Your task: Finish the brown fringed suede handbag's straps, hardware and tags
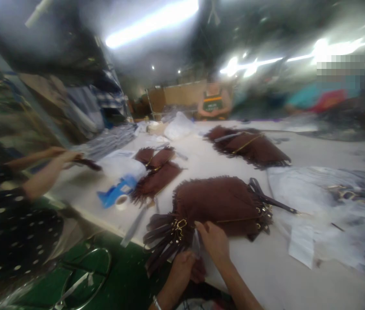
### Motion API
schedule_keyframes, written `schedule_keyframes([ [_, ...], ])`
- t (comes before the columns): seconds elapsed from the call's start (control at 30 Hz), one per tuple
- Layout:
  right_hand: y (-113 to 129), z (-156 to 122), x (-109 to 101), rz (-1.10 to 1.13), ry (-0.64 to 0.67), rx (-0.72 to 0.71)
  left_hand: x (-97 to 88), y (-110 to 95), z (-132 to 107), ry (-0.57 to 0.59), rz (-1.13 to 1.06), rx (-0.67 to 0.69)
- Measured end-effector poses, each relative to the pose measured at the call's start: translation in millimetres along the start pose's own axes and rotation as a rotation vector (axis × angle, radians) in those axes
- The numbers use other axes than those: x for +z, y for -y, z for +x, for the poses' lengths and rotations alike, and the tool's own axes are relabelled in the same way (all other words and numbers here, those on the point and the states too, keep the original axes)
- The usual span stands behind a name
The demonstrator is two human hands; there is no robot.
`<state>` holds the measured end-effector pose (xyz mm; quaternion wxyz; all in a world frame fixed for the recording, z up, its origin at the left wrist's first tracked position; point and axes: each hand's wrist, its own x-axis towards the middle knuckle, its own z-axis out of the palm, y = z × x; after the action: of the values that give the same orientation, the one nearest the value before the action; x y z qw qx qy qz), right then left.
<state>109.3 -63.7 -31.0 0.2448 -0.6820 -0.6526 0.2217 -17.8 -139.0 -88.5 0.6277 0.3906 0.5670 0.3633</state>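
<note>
At the table's near edge, my left hand [184,266] is closed, with a dark brown piece [199,270] beside and below its fingers. My right hand [215,242] is just to the right, its fingertips pinched at the top of a thin pale strip [196,244] that runs down between both hands. What exactly the left fingers grip is hidden. Right behind the hands lies a pile of brown fringed bags [214,198]. A bunch of dark brown straps [159,234] with gold-coloured clasps [179,226] lies to the left of my hands.
More brown fringed bags lie mid-table [159,174] and farther back [250,148]. Near the left edge are a blue packet [113,196] and a tape roll [122,201]. Plastic-wrapped items [324,206] cover the right. A co-worker's arms [45,170] reach in at left; other people are behind.
</note>
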Motion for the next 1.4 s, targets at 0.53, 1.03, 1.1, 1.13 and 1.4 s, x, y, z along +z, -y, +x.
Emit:
schedule_keyframes([
  [0.53,1,-18,-12,0.118,-0.196,-0.225,-51.2,-89,-3,-0.34,1.307,0.402],
  [1.03,-54,-7,-61,0.14,-0.088,-0.246,-27.6,-88,14,-0.138,-0.149,-0.037],
  [1.1,-102,-11,-86,-0.069,-0.23,-0.016,-30.0,-89,15,-0.162,-0.063,0.003],
  [1.13,-128,-12,-96,-0.179,-0.289,0.087,-32.5,-88,17,-0.165,-0.008,0.021],
  [1.4,-244,-60,-101,-0.745,-0.446,-0.066,-49.7,-60,35,-0.176,0.138,0.022],
])
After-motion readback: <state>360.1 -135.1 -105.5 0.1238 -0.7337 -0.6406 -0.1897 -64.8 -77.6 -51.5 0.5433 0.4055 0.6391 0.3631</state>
